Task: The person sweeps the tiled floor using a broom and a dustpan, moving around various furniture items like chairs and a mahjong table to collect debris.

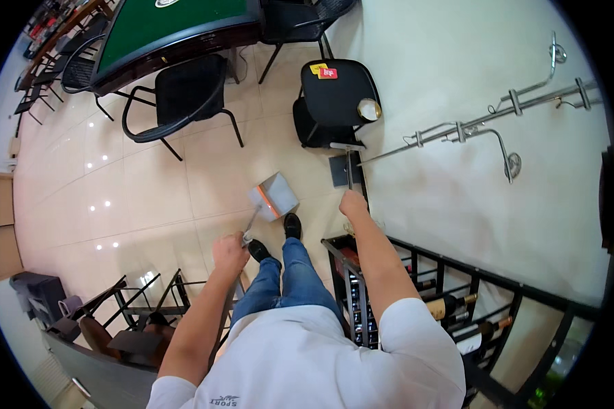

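My right hand [353, 203] is closed around the handle of a broom [349, 170] reaching away from me. Its pale, narrow head touches or nearly touches the floor at the foot of a small black side table [338, 88]; the table hides what lies behind. Down at the left, my left hand [230, 253] grips the long handle of a dustpan [283, 195]. The dustpan is light grey with an orange strip, and rests on the floor just ahead of my black shoes [293, 225]. A dark square panel [339, 172] lies by the wall, beside the broom.
Yellow and red packets [327, 73] and a round container [368, 110] sit on the side table. A black armchair [191, 92] stands near a green-topped table [177, 19]. Metal pipes [460, 131] project along the right wall. A bottle rack [471, 276] flanks my right arm.
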Demonstrator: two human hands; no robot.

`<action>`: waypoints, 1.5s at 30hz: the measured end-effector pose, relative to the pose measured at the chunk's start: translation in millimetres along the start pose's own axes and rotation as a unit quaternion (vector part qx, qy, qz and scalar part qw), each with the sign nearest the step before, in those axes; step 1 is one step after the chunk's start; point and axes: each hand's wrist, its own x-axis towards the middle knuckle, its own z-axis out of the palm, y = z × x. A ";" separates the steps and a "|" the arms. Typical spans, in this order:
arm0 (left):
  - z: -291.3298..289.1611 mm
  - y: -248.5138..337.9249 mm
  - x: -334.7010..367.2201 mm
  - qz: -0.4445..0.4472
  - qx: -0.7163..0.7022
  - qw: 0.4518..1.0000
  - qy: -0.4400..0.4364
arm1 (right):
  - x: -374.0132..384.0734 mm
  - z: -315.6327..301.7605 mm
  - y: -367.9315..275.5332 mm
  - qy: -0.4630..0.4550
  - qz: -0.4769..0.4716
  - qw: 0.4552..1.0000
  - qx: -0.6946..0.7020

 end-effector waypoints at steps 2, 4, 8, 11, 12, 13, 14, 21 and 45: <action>1.6 10.2 6.7 -0.007 -0.020 1.000 0.016 | 32.0 -2.1 -0.5 -0.017 -0.016 0.999 -0.042; 4.0 20.7 15.0 -0.017 -0.009 1.000 0.012 | 50.7 1.3 -14.7 -0.056 -0.017 0.997 -0.041; -3.6 34.6 29.5 -0.036 0.003 0.999 -0.004 | 44.0 5.0 -30.4 -0.045 -0.040 0.998 -0.003; -7.1 35.1 40.0 -0.030 -0.004 1.000 0.004 | 35.4 -2.6 -21.0 -0.079 -0.028 0.996 -0.009; -9.6 36.6 42.1 -0.027 -0.007 1.000 0.005 | 33.3 -6.6 -14.0 -0.113 -0.011 0.993 -0.016; -10.5 35.4 42.2 -0.031 -0.017 0.999 0.017 | 23.6 -17.7 -12.6 -0.113 -0.012 0.993 -0.019; -11.2 34.4 42.5 -0.036 -0.027 0.999 0.028 | 13.0 -30.4 -9.5 -0.089 -0.003 0.996 0.003; -12.2 39.2 55.5 -0.048 -0.028 0.998 0.007 | 37.3 -69.7 23.8 -0.053 0.039 0.997 0.027; -17.3 45.9 65.7 -0.067 -0.012 0.998 -0.004 | 145.1 12.8 8.0 -0.073 0.048 0.986 0.145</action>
